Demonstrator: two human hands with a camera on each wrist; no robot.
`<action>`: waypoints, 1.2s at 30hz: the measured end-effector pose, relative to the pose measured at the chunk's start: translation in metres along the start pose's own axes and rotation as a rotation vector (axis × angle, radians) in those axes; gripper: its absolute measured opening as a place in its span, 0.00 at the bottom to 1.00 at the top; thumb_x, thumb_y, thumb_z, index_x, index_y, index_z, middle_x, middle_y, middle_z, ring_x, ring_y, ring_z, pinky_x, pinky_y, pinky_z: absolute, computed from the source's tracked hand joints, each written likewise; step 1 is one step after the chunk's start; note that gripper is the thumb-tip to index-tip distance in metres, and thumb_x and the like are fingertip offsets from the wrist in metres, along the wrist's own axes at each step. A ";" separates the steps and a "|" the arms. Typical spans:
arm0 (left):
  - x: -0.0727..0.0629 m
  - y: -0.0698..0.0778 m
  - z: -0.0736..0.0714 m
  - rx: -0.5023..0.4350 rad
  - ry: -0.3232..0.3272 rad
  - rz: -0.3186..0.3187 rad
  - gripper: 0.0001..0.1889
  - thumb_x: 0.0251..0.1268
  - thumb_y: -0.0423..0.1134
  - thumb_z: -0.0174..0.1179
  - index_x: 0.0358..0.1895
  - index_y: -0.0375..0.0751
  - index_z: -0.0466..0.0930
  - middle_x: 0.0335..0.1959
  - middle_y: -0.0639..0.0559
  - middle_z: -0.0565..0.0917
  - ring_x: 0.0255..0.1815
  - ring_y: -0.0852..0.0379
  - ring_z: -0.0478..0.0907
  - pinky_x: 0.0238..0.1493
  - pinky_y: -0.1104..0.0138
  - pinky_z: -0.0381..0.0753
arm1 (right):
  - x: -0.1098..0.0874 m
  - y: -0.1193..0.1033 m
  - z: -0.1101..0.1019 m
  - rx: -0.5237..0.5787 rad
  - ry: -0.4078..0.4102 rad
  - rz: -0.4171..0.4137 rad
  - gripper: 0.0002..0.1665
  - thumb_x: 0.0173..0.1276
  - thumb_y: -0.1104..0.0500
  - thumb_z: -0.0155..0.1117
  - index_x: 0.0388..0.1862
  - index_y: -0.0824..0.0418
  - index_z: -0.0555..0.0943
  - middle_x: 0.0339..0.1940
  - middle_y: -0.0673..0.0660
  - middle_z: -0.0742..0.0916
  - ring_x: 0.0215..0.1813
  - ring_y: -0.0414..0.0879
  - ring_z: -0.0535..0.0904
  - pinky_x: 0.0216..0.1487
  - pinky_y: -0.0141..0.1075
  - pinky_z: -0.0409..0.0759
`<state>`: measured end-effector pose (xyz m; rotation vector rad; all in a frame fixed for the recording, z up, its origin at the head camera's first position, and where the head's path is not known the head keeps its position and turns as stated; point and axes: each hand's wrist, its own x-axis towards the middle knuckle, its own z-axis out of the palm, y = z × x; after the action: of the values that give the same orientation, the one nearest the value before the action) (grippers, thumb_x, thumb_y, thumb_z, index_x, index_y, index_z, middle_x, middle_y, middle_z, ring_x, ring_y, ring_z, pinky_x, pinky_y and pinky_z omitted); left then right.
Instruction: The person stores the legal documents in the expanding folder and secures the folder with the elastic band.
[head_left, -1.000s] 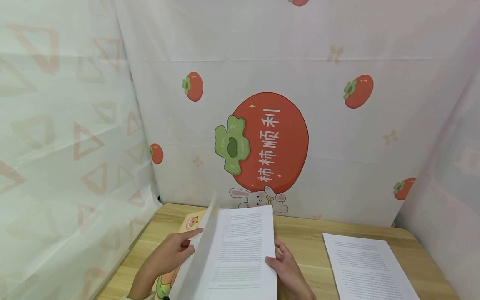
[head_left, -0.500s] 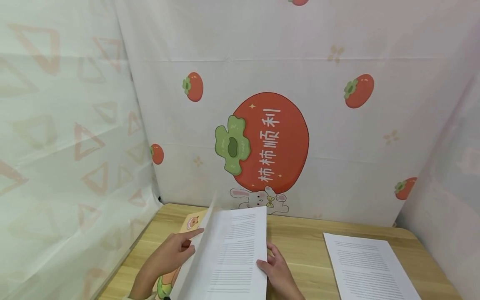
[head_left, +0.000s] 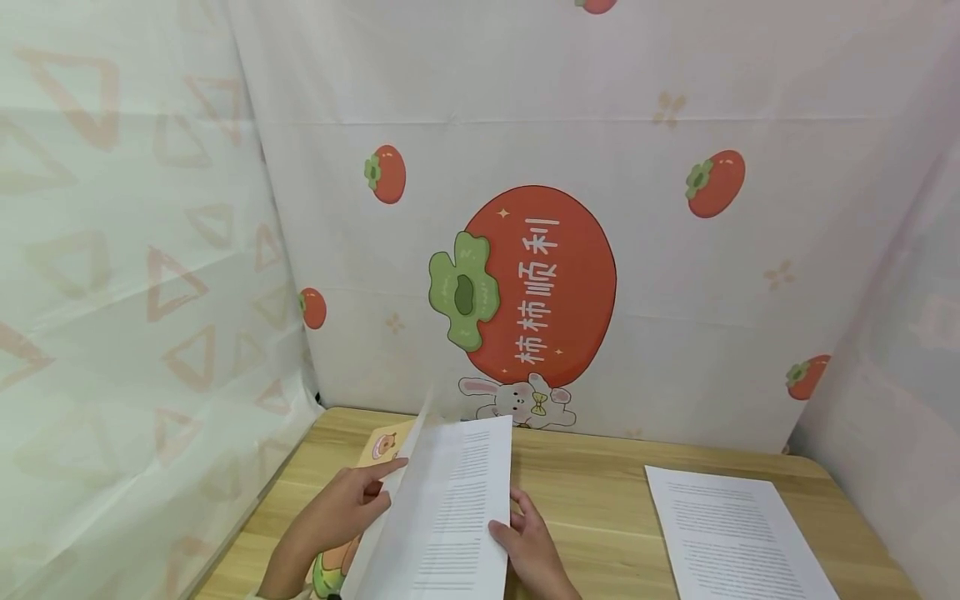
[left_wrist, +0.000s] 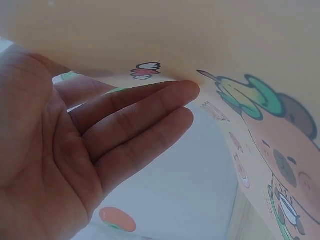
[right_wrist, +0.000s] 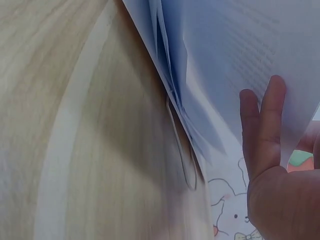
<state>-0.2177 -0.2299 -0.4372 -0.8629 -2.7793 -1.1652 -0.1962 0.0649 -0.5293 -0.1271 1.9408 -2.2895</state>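
Note:
My right hand (head_left: 531, 546) pinches the right edge of some printed white paper (head_left: 461, 508), thumb on the printed face and fingers behind. In the right wrist view two straight fingers (right_wrist: 270, 120) lie against the back of the paper. My left hand (head_left: 337, 508) touches a raised pale flap at the left, index finger stretched to its edge. That flap belongs to a yellow folder-like cover (left_wrist: 295, 145) with cartoon animal drawings. The left wrist view shows nearly straight fingers (left_wrist: 145, 110) under its curved, printed side.
Another printed sheet (head_left: 735, 533) lies flat at the right on the wooden table (head_left: 600, 492). White cloth (head_left: 637, 75) with persimmon prints hangs behind, and cloth also hangs at both sides. A thin loop (right_wrist: 182, 155) sits along the edge of the leaves in the right wrist view.
My right hand has moved left with the printed paper, bringing its right edge closer to the raised flap. My left hand stays in place. The sheet at the right has not moved.

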 end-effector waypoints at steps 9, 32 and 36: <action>0.003 0.001 -0.001 0.021 0.007 0.010 0.25 0.71 0.26 0.54 0.70 0.35 0.76 0.14 0.65 0.54 0.16 0.70 0.47 0.21 0.74 0.56 | 0.005 0.003 0.009 0.037 0.000 0.046 0.39 0.73 0.67 0.62 0.79 0.69 0.59 0.51 0.63 0.86 0.44 0.57 0.87 0.40 0.47 0.86; 0.002 0.001 -0.003 0.007 -0.003 -0.018 0.25 0.72 0.26 0.54 0.71 0.35 0.75 0.14 0.66 0.54 0.16 0.69 0.47 0.21 0.74 0.58 | 0.008 0.000 -0.005 -0.122 -0.044 0.061 0.28 0.76 0.66 0.50 0.73 0.73 0.67 0.37 0.57 0.84 0.30 0.48 0.80 0.27 0.39 0.82; 0.000 0.001 -0.002 0.006 -0.014 -0.037 0.25 0.72 0.26 0.53 0.71 0.36 0.76 0.14 0.66 0.53 0.16 0.68 0.47 0.22 0.74 0.58 | 0.007 0.005 -0.003 -0.103 -0.064 0.056 0.28 0.73 0.68 0.52 0.71 0.74 0.68 0.40 0.57 0.85 0.30 0.48 0.82 0.26 0.37 0.82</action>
<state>-0.2178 -0.2302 -0.4352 -0.8254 -2.8206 -1.1605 -0.2034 0.0655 -0.5344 -0.1525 2.0036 -2.1246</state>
